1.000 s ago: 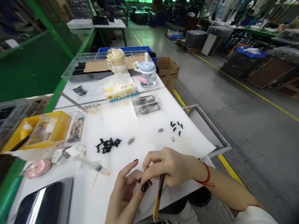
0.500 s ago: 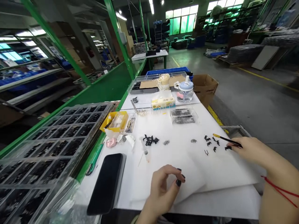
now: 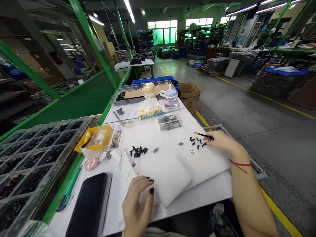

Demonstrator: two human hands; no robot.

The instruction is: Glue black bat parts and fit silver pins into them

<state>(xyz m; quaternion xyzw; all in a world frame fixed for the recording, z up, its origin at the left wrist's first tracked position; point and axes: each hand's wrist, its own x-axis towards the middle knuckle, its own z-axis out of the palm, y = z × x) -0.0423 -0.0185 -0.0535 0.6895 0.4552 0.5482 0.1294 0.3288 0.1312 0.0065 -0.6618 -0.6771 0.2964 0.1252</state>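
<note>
My right hand [image 3: 218, 141] pinches a slim black stick with a yellow end [image 3: 203, 135], at the right edge of the white foam sheet [image 3: 172, 177]. Just left of its fingertips lie several small black bat-shaped pieces [image 3: 194, 144] and a little black fork-shaped part [image 3: 192, 152]. My left hand [image 3: 138, 204] is over the sheet's near left part, fingers curved and thumb apart, with nothing visible in it. Beyond it are a syringe-like tube [image 3: 133, 164], a heap of black pieces [image 3: 138, 151] and two small piles of metal bits [image 3: 155, 150] [image 3: 181, 144].
A phone [image 3: 86, 204], a green-handled cutter [image 3: 70, 187], a pink roll [image 3: 91, 163] and a yellow bin [image 3: 107, 133] line the left side. Compartment trays [image 3: 37, 158] stand beyond. A clear box [image 3: 170, 122], tissues [image 3: 149, 110] and a jug [image 3: 171, 98] are farther back.
The view has swung right, shifting the table leftward in it. My left thumb and fingers have spread a little farther apart. My right hand keeps the stick beside the bat-shaped pieces.
</note>
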